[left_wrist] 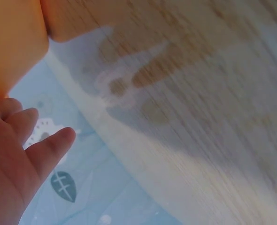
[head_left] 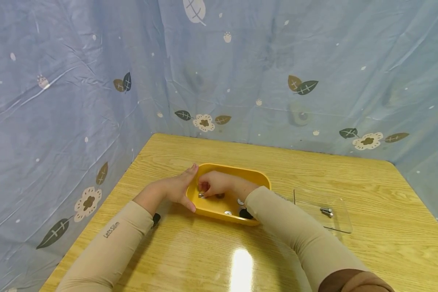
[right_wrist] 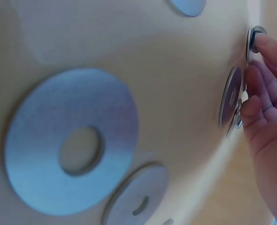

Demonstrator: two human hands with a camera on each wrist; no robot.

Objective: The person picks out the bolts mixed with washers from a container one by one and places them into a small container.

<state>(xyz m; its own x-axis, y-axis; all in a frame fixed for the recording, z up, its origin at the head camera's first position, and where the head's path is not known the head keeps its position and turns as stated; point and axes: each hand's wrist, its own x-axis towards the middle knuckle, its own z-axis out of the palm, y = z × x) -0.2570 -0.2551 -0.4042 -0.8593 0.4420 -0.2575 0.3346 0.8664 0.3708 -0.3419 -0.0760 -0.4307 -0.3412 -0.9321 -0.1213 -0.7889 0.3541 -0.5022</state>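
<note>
A yellow bin [head_left: 219, 213] sits on the wooden table. My left hand [head_left: 177, 188] rests on its left end, thumb along the near side and fingers spread toward the back corner. My right hand [head_left: 219, 182] reaches inside with curled fingers, at a small metal bolt [head_left: 201, 195] in the left part. In the right wrist view a fingertip lies on that bolt [right_wrist: 257, 37]; the far side of the grip is hidden. Beside the fingers stand tilted washers [right_wrist: 230, 96]. A large flat washer [right_wrist: 73, 140] and a smaller one [right_wrist: 137, 197] lie on the bin floor.
A clear plastic plate [head_left: 306, 207] right of the bin bears small bolts [head_left: 327, 211]. Something black [head_left: 245, 213] lies in the bin, partly behind the right forearm. Another black object [head_left: 155, 220] is beside the left forearm. A patterned blue curtain [head_left: 241, 81] hangs behind the table.
</note>
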